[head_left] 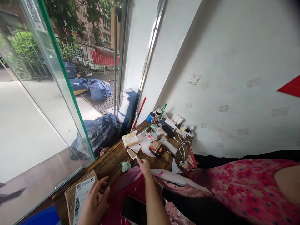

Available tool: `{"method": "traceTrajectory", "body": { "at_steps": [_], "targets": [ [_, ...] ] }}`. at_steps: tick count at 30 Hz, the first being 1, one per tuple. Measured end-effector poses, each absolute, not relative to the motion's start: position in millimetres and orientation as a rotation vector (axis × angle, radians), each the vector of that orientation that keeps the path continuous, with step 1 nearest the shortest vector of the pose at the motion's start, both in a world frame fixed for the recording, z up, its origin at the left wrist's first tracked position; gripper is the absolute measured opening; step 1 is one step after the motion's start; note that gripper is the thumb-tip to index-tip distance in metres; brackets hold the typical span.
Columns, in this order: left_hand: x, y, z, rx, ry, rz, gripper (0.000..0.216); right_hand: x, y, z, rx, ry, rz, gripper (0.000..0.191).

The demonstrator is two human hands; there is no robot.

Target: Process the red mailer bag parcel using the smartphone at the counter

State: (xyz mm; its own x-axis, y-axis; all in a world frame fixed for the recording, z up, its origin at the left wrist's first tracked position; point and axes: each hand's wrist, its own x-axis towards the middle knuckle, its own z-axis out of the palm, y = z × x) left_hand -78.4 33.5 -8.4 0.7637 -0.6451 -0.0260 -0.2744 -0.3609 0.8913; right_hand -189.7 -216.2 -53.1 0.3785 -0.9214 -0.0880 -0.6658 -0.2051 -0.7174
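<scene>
Left hand (pixel 95 200): flat, fingers spread, on labelled parcel (pixel 79 195) at bench (pixel 110 162) near edge. Right hand (pixel 143 165): gripping small knife (pixel 132 153), blade up.

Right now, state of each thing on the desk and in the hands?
left hand: flat on the parcel, open.
right hand: closed grip on the knife handle.
knife: held, blade bare, pointing up-left over the desk.
parcel: kraft envelope, sealed, label up, lying flat.
phone: screen dark, face up on the red bag.
black phone: screen dark, flat on the desk.
glass door: open.
another person's hand: resting on the desk, holding a red pen.
</scene>
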Motion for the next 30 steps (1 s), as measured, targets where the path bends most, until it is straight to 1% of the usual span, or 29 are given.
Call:
{"method": "traceTrajectory", "body": {
  "at_steps": [2, 4, 6, 7, 8, 9, 10, 11, 12, 13, 15, 16, 18, 20, 21, 23, 24, 25, 27, 28, 30],
  "targets": [
    [-81, 69, -20, 2.0, -0.755, -0.426, 0.052, -186, -224, -53, -2.021, 1.404, -0.463, 0.02],
    [-85, 102, -33, 2.032, -0.758, -0.372, 0.046, -194, -207, -52, -2.113, 1.355, -0.465, 0.024],
    [-90, 130, -45, 2.096, -0.694, -0.301, 0.048, -216, -168, -54, -2.191, 1.212, -0.426, 0.026],
    [-93, 140, -50, 2.145, -0.631, -0.267, 0.054, -230, -144, -57, -2.219, 1.147, -0.364, 0.026],
    [-96, 147, -54, 2.199, -0.548, -0.242, 0.064, -246, -120, -62, -2.231, 1.116, -0.297, 0.034],
    [-99, 151, -58, 2.242, -0.453, -0.236, 0.076, -262, -97, -69, -2.249, 1.141, -0.211, 0.052],
    [-101, 152, -61, 2.264, -0.354, -0.254, 0.088, -277, -78, -77, -2.314, 1.242, -0.005, 0.074],
    [-101, 150, -63, 2.27, -0.263, -0.303, 0.099, -291, -64, -85, -2.374, 1.312, 0.152, 0.087],
    [-101, 146, -63, 2.273, -0.178, -0.363, 0.109, -301, -54, -93, -2.452, 1.357, 0.229, 0.09],
    [-98, 141, -62, 2.281, -0.099, -0.4, 0.114, -309, -48, -98, -2.529, 1.394, 0.283, 0.089],
    [-86, 128, -52, 2.349, -0.082, -0.36, 0.111, -314, -48, -101, -2.633, 1.409, 0.261, 0.077],
    [-77, 122, -46, 2.401, -0.202, -0.279, 0.104, -313, -51, -99, -2.641, 1.396, 0.253, 0.072],
    [-55, 110, -31, 2.447, -0.848, -0.224, 0.092, -305, -60, -88, -2.594, 1.337, 0.273, 0.07],
    [-35, 97, -20, 2.333, -1.577, -0.391, 0.088, -297, -68, -76, -2.538, 1.274, 0.296, 0.073],
    [-27, 89, -17, 2.241, -1.817, -0.52, 0.08, -294, -71, -71, -2.518, 1.255, 0.295, 0.074],
    [-18, 73, -14, 2.05, -2.05, -0.781, 0.059, -292, -72, -63, -2.482, 1.25, 0.264, 0.075],
    [-16, 66, -13, 1.969, -2.082, -0.872, 0.052, -292, -69, -60, -2.455, 1.256, 0.239, 0.075],
    [-16, 59, -11, 1.9, -2.094, -0.932, 0.05, -294, -64, -57, -2.419, 1.272, 0.206, 0.074],
    [-18, 51, -3, 1.796, -2.136, -0.989, 0.048, -302, -48, -52, -2.34, 1.328, 0.139, 0.068],
    [-19, 51, 3, 1.777, -2.158, -0.973, 0.054, -309, -37, -50, -2.271, 1.358, 0.091, 0.066],
    [-21, 56, 15, 1.858, -2.144, -0.892, 0.087, -326, -11, -49, -1.975, 1.375, -0.107, 0.063]
  ]
}}
